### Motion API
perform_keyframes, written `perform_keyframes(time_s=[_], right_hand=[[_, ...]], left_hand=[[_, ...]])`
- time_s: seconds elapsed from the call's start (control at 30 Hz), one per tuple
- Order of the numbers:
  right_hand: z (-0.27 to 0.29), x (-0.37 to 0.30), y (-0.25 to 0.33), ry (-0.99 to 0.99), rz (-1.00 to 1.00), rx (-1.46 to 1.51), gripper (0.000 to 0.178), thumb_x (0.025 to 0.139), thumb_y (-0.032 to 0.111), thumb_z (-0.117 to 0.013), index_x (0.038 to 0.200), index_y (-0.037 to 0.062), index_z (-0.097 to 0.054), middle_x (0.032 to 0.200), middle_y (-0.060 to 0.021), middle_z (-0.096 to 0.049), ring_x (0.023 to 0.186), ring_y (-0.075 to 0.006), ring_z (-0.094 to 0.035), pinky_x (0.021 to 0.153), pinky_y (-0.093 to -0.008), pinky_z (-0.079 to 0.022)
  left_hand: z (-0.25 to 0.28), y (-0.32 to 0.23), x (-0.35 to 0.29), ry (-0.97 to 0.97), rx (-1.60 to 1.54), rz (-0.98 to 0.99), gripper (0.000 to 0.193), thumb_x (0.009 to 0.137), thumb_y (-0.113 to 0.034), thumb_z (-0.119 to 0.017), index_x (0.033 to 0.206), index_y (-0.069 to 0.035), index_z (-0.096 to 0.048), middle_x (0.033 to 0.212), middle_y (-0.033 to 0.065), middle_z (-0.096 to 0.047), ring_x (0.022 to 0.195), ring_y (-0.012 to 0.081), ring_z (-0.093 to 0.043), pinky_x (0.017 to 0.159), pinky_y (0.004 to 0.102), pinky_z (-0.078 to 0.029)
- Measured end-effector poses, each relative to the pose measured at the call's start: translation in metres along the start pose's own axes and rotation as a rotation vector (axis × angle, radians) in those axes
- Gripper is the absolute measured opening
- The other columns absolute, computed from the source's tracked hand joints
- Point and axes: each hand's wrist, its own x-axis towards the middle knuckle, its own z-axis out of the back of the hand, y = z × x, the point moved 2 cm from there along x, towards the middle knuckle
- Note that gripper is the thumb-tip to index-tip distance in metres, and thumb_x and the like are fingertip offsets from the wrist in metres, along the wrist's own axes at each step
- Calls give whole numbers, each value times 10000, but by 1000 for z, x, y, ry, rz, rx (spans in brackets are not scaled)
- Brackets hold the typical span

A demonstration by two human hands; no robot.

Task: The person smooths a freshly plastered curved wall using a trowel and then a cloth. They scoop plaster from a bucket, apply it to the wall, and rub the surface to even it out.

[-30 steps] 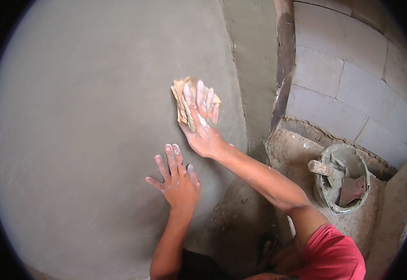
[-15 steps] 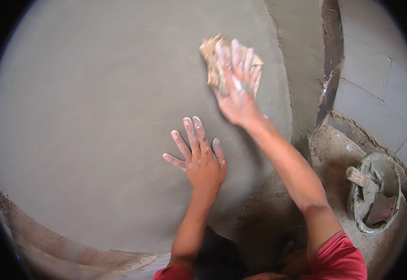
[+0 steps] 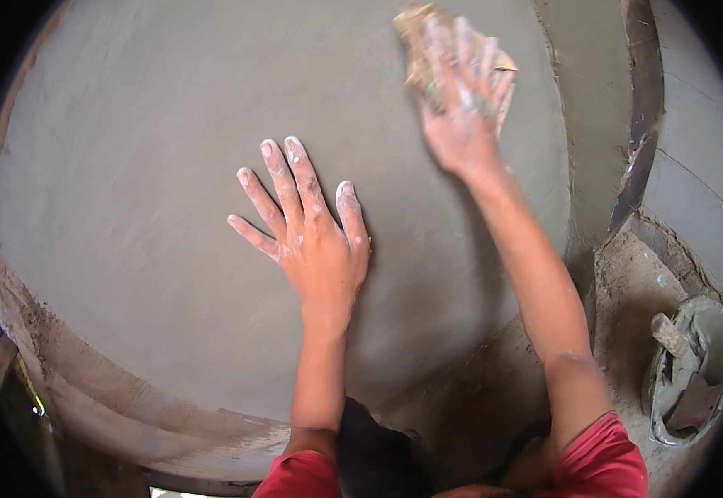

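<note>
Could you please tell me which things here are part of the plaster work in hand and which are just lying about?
In use:
- plastered wall
- sponge pad under right hand
- left hand, flat on wall

Lying about:
- mortar bucket
- trowel inside it

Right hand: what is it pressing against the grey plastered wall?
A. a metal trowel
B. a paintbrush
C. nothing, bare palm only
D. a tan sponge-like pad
D. The right hand lies flat, fingers spread, over a tan sponge-like pad against the plastered wall; the trowel sits in the bucket on the ground.
</note>
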Motion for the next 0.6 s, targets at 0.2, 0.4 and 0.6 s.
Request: perform_keyframes(time_s=[0.2, 0.4, 0.6], right_hand=[[-6, -24, -10, -42, -177, -79, 1068, 761, 123, -737, 1698, 313, -261, 1766, -159, -186, 1564, -609, -93, 1171, -832, -70], [12, -6, 43, 126, 178, -151, 846, 971, 300, -671, 1701, 273, -246, 1772, -160, -161, 1598, -536, -73, 1250, -714, -26], [7, 1, -23, 28, -485, 43, 677, 1123, 510, -372, 1715, 254, -166, 1784, -146, -102, 1620, -479, -9, 1278, -608, 58]], left_hand=[[12, 19, 16, -43, -10, -22, 719, 1011, -333, -571, 1670, -149, -350, 1755, 84, -274, 1632, 380, -158, 1258, 684, -4], [14, 23, 11, -42, -112, -16, 722, 971, -294, -643, 1646, -182, -411, 1750, 15, -301, 1627, 346, -202, 1271, 667, -9], [19, 25, 7, 15, -199, -6, 738, 977, -265, -658, 1658, -218, -379, 1743, -35, -306, 1625, 324, -207, 1269, 691, -63]])
